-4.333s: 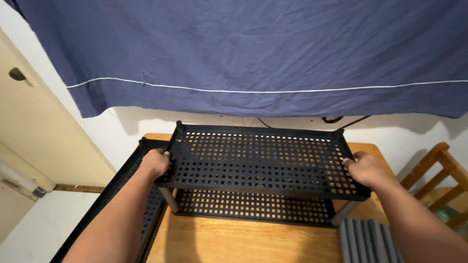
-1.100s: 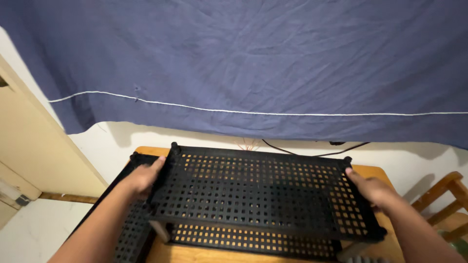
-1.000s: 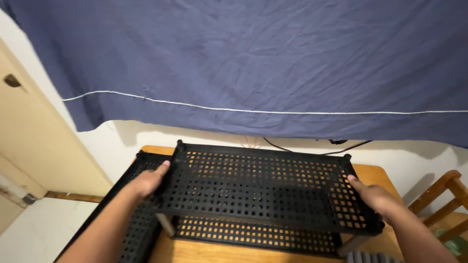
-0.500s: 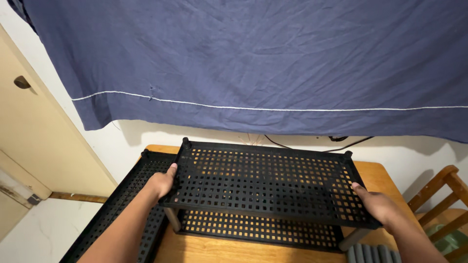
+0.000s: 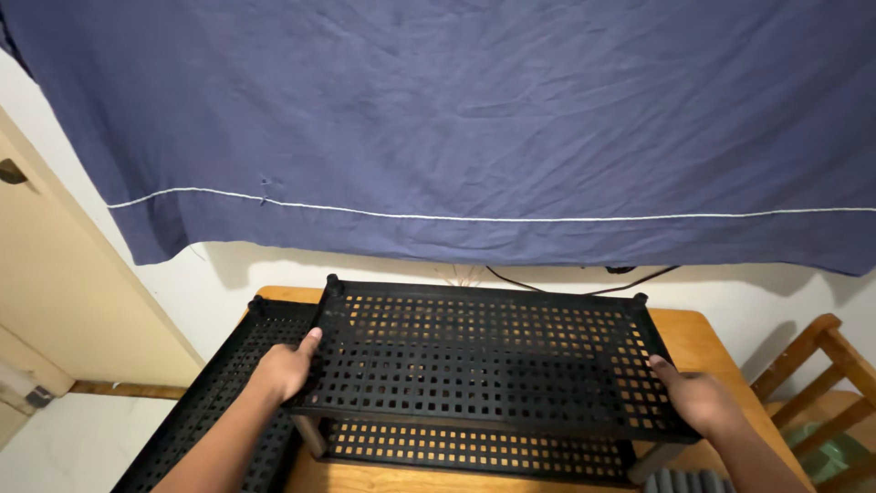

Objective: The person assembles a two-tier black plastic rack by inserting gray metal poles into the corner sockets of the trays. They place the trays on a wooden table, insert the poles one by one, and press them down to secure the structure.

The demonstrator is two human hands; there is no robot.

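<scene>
Where it spans both: perforated black shelf point(image 5: 484, 365), left hand point(image 5: 285, 368) and right hand point(image 5: 698, 402) gripping its ends.

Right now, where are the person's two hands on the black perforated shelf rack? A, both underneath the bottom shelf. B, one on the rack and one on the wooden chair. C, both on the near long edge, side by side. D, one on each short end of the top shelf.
D: the left hand grips the left end of the top shelf, the right hand the right end.
</scene>
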